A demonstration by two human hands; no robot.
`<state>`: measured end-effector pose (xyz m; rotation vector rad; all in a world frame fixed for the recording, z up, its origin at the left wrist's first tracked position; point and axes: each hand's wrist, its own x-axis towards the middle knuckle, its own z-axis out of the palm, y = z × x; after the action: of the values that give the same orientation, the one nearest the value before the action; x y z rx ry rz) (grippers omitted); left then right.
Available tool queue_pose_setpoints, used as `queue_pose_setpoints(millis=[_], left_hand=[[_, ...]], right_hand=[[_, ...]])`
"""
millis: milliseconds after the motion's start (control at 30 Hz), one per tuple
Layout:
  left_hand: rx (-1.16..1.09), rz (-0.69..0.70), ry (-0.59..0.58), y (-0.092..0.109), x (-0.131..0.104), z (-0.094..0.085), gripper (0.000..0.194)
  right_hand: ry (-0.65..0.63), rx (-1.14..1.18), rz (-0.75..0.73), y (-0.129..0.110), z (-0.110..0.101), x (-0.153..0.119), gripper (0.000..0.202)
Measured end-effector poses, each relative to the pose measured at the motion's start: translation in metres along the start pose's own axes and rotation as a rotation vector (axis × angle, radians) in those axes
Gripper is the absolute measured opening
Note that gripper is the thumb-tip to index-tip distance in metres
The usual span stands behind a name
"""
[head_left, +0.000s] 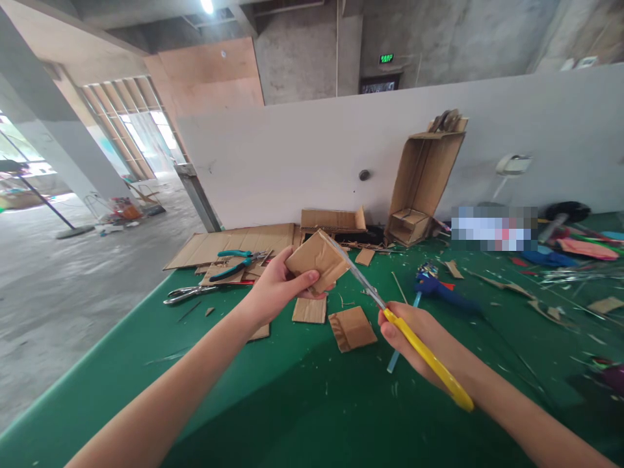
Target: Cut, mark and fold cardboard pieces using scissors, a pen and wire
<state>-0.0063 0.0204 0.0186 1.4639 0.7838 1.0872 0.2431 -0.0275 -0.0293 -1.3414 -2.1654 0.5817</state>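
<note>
Between the thumb and fingers of my left hand (pixel 285 283) is a small piece of cardboard (pixel 314 257), held up above the table. My right hand (pixel 416 335) grips scissors (pixel 424 354) with yellow handles. Their metal blades reach up and left to the right edge of that cardboard; whether they are cutting into it I cannot tell. Below the hands, two cardboard squares (pixel 353 329) (pixel 310 310) lie on the green tabletop, and another cardboard piece (pixel 260 333) is partly hidden by my left forearm.
Teal-handled pliers (pixel 233 265) rest on cardboard scraps at the left, near metal pliers (pixel 188 294). A blue glue gun (pixel 446 292) lies right of my hands. A tall cardboard box form (pixel 424 175) stands against the white partition (pixel 292 156). Scraps and coloured materials litter the right side.
</note>
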Motion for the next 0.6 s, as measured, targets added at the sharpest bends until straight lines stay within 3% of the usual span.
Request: queue_pose_setpoints(millis=[300, 600], left_hand=[[0.050, -0.009, 0.007, 0.0032, -0.0009, -0.0006, 0.050], [0.151, -0.014, 0.049, 0.0062, -0.0019, 0.0050, 0.041]], right_hand=[[0.027, -0.129, 0.090, -0.0068, -0.0028, 0.0003, 0.048], [0.011, -0.149, 0.004, -0.0035, -0.0042, 0.0004, 0.041]])
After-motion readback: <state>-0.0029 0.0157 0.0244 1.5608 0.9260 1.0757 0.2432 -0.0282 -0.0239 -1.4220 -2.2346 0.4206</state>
